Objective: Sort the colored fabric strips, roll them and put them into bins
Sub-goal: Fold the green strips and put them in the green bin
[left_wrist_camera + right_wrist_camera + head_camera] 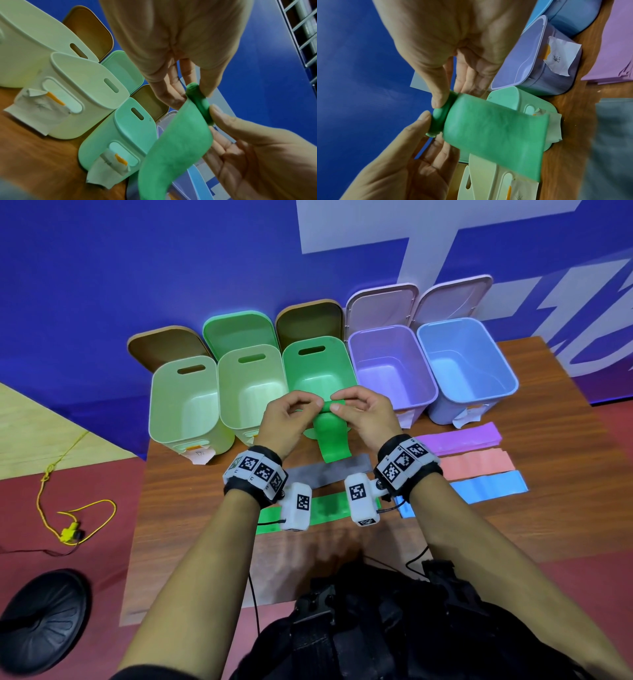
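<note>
Green fabric strip [330,440] is mid-roll, held up in the air in front of the bright green bin [318,378]. Left hand [291,419] and right hand [363,416] each pinch an end of the small rolled core between thumb and fingertips; both clamped on the strip, nothing released. Loose tail hangs down, curving toward the table [513,535]. Can't tell if its end touches the wood.

Still flat on the table: grey strip [329,470], a second green strip [325,511], purple strip [459,438], pink strip [476,462], blue strip [486,486]. Five bins in a row, lids open: two pale green bins [219,395], the bright green one, a purple bin [394,368], a blue bin [466,364]. All look empty as far as I can see.

Risks, my guess: core is thin and gripped only at the tips, so uneven turning would likely make the roll cone out sideways or go slack. Fabric looks springy; easing the pinch before the tail is wound in could let it unroll. The three green-ish bins are close in shade, so it could be dropped into a pale one by mistake.
</note>
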`<state>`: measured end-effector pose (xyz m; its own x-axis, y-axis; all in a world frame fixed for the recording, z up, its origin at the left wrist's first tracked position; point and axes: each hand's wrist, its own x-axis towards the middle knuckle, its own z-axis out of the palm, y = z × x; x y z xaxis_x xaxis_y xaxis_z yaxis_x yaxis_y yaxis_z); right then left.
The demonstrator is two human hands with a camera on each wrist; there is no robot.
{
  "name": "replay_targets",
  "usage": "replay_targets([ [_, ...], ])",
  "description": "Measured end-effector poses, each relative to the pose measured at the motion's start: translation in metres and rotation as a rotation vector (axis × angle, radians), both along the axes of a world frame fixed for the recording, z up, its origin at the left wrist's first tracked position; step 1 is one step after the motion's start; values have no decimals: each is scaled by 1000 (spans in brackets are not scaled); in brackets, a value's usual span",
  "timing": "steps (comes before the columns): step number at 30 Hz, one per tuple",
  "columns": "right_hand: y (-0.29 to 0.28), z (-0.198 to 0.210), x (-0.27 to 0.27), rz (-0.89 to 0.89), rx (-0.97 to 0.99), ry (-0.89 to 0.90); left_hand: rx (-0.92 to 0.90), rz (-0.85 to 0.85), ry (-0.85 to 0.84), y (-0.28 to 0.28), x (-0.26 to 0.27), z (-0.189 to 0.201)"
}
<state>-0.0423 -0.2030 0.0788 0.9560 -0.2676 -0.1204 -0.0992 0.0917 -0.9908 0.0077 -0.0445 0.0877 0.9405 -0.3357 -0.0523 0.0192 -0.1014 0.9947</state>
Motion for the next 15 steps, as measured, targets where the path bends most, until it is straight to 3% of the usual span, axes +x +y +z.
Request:
replay_targets([
  [15, -3, 1, 3, 5, -26, -7, 24, -4, -11, -1, 3, 1],
])
